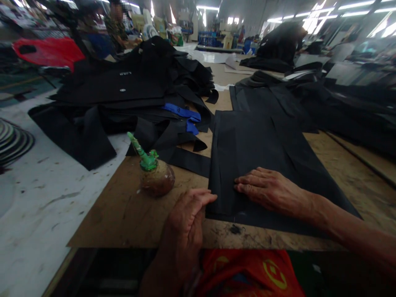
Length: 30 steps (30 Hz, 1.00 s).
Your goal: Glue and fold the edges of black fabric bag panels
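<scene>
A flat black sheet of fabric-like material (253, 152) lies in front of me on a brown board (108, 214). My right hand (269, 189) rests on the sheet's near part, palm down, with its fingers stretched and nothing visible in its grasp. At the left edge of the sheet, my left hand (188, 218) stands on its side with its fingers extended, the tips at the sheet's near left corner. To the left of that hand stands a round brown pot (157, 179), its top and slanting stick coated in green.
Behind the pot is a heap of black pieces (114, 86) with loose strips and a blue strip (182, 111). More black material (349, 107) lies at the right. A stack of rings (14, 142) sits far left, near a red seat-like object (49, 51). Another person (116, 27) is beyond.
</scene>
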Motion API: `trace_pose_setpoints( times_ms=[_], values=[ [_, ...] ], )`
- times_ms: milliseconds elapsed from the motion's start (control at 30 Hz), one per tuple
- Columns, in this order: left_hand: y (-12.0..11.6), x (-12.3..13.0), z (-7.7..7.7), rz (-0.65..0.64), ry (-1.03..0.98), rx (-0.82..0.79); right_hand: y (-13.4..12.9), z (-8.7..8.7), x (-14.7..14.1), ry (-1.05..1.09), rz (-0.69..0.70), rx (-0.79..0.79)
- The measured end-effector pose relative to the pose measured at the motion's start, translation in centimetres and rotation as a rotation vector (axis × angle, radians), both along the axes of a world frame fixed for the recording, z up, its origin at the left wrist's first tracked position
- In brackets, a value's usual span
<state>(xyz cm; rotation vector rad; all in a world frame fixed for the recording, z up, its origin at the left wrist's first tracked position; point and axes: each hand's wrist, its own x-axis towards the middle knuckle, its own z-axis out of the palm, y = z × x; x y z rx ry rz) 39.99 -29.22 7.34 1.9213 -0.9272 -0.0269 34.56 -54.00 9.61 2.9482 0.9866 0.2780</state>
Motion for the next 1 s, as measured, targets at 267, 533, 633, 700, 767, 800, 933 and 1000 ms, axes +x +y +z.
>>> trace_pose_setpoints(
  times_ms=[267,533,633,700,767,800,933,1000],
  values=[
    [-0.4,0.5,-0.8,-0.078,-0.158,0.116,0.4,-0.6,-1.0,-0.009,-0.056,-0.061],
    [-1.0,0.5,-1.7,-0.037,-0.337,0.181,0.5,-0.8,-1.0,-0.039,-0.06,-0.057],
    [-1.2,0.8,-2.1,-0.028,-0.445,0.263,0.6,-0.8,-1.0,-0.008,-0.075,-0.076],
    [-1.2,1.1,-2.4,-0.016,-0.491,0.298,0.6,-0.6,-1.0,0.029,-0.087,-0.064],
    [-1.2,1.1,-2.6,0.008,-0.506,0.317,0.5,-0.4,-1.0,0.087,-0.108,-0.013],
    [-1.2,1.1,-2.6,0.015,-0.506,0.324,0.4,-0.3,-1.1,0.116,-0.116,0.026],
    [-1.3,1.2,-2.8,0.021,-0.554,0.34,0.0,-0.1,-1.1,0.205,-0.138,0.204],
    [-1.2,1.3,-2.8,0.035,-0.578,0.355,0.0,-0.3,-1.0,0.212,-0.164,0.271]
  ],
)
